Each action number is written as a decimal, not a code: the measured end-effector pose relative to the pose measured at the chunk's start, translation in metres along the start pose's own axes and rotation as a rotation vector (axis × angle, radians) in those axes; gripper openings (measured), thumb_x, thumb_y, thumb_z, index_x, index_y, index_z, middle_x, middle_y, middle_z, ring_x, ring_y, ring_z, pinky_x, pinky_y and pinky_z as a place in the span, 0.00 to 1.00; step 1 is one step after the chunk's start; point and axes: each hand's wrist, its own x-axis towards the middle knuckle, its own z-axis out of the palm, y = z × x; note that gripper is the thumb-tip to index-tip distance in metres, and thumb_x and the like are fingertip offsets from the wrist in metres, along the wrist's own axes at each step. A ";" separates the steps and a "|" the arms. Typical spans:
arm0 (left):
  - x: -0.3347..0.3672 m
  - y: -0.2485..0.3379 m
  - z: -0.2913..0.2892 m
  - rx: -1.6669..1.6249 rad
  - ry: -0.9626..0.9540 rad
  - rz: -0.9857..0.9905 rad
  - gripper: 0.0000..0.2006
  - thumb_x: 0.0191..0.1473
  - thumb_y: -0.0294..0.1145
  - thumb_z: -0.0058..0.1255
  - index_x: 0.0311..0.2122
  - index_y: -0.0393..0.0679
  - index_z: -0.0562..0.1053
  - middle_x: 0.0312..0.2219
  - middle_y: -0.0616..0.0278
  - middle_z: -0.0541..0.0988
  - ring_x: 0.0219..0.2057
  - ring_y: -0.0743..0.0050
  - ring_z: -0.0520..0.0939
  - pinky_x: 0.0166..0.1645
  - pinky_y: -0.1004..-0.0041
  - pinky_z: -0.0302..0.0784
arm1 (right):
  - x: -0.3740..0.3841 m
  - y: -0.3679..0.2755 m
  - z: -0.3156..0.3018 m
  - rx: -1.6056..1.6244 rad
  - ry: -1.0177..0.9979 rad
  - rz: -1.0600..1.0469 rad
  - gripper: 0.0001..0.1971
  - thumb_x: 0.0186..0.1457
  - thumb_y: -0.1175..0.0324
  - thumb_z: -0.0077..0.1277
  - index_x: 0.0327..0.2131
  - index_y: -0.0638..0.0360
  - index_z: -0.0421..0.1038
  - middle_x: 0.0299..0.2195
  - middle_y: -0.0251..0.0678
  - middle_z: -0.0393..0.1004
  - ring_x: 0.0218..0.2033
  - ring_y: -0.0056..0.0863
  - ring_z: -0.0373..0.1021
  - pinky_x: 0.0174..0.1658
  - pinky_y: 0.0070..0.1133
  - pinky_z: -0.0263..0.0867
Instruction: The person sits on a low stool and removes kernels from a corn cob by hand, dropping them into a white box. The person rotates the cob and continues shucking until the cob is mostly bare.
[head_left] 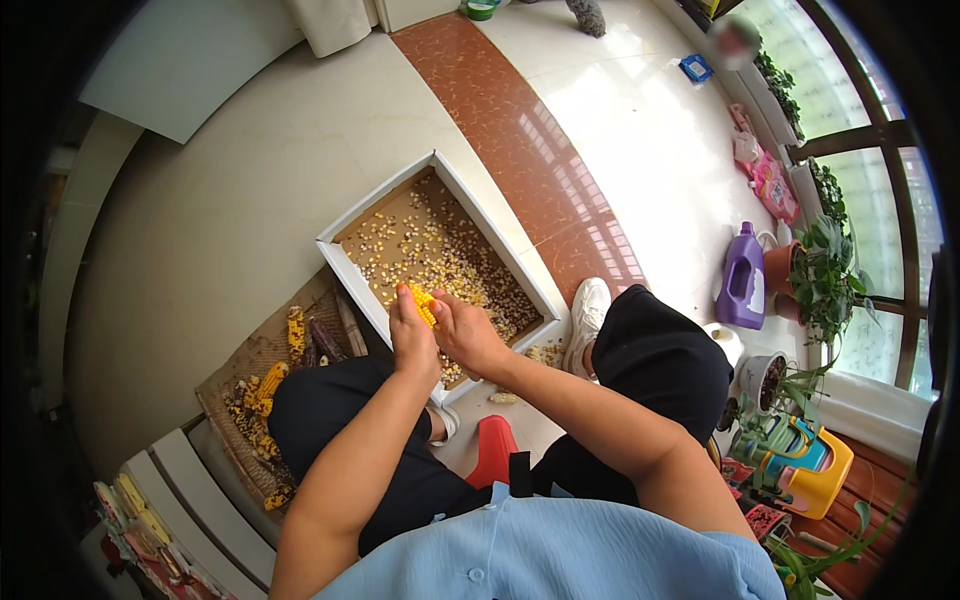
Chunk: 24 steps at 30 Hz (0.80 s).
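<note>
Both hands meet over the near part of a shallow white-edged cardboard box on the floor. My left hand is closed round one side of a yellow corn cob. Against its other side presses my right hand, the thumb lying along the cob. Loose yellow and dark kernels are spread over the box bottom, thickest toward the right side. The undersides of the fingers and the cob's lower end are hidden.
Left of my knee, a woven mat bears several yellow and dark cobs. A red stool part shows between my legs. Stray kernels lie by my right shoe. A purple jug and potted plants line the right side.
</note>
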 end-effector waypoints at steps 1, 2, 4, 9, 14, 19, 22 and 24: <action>0.002 0.000 -0.001 0.010 0.015 0.009 0.20 0.61 0.48 0.33 0.40 0.37 0.65 0.34 0.59 0.73 0.36 0.73 0.73 0.42 0.76 0.69 | 0.001 0.001 0.001 -0.004 -0.003 0.020 0.19 0.60 0.60 0.37 0.39 0.71 0.66 0.27 0.58 0.71 0.31 0.54 0.69 0.36 0.35 0.65; 0.002 0.000 -0.001 0.013 0.023 0.008 0.21 0.61 0.48 0.33 0.40 0.37 0.65 0.34 0.59 0.73 0.36 0.73 0.73 0.42 0.76 0.68 | 0.002 0.002 0.002 0.058 -0.013 0.035 0.19 0.60 0.60 0.37 0.39 0.70 0.66 0.27 0.57 0.71 0.31 0.53 0.69 0.36 0.34 0.65; -0.003 0.007 0.005 0.019 0.036 0.002 0.21 0.61 0.49 0.33 0.40 0.37 0.65 0.34 0.59 0.73 0.37 0.72 0.73 0.44 0.75 0.68 | 0.005 0.008 0.002 0.180 -0.032 0.069 0.19 0.60 0.59 0.36 0.39 0.68 0.67 0.27 0.55 0.71 0.31 0.51 0.69 0.37 0.33 0.65; 0.009 -0.008 -0.003 0.107 0.068 0.076 0.23 0.60 0.51 0.34 0.40 0.37 0.65 0.35 0.60 0.71 0.39 0.71 0.71 0.45 0.74 0.66 | 0.011 0.003 0.004 0.184 -0.065 0.086 0.18 0.61 0.58 0.35 0.39 0.66 0.67 0.26 0.53 0.71 0.31 0.48 0.69 0.37 0.32 0.64; 0.013 -0.013 -0.006 0.086 0.093 0.048 0.23 0.60 0.51 0.34 0.41 0.37 0.66 0.35 0.60 0.71 0.38 0.72 0.71 0.44 0.74 0.67 | 0.003 -0.002 0.013 0.021 0.075 0.047 0.19 0.61 0.58 0.35 0.40 0.67 0.67 0.25 0.53 0.71 0.28 0.48 0.70 0.33 0.32 0.65; 0.018 0.001 -0.005 0.044 0.075 -0.006 0.22 0.60 0.51 0.34 0.41 0.38 0.66 0.35 0.60 0.72 0.37 0.73 0.72 0.42 0.75 0.68 | 0.006 0.003 0.014 0.085 0.024 -0.002 0.18 0.61 0.60 0.36 0.41 0.67 0.66 0.26 0.50 0.72 0.28 0.39 0.71 0.34 0.29 0.65; 0.014 0.001 0.002 0.027 0.118 0.041 0.22 0.60 0.50 0.34 0.41 0.38 0.65 0.34 0.60 0.73 0.35 0.71 0.74 0.41 0.75 0.70 | 0.016 0.009 0.004 0.474 -0.136 0.177 0.18 0.62 0.60 0.36 0.42 0.67 0.65 0.28 0.43 0.72 0.31 0.29 0.69 0.37 0.25 0.64; 0.014 0.000 0.003 0.020 0.122 0.070 0.22 0.60 0.50 0.34 0.41 0.38 0.65 0.34 0.59 0.74 0.35 0.71 0.75 0.41 0.75 0.70 | 0.020 0.011 0.003 0.432 -0.163 0.158 0.19 0.63 0.59 0.35 0.46 0.67 0.63 0.33 0.37 0.70 0.35 0.22 0.65 0.39 0.20 0.63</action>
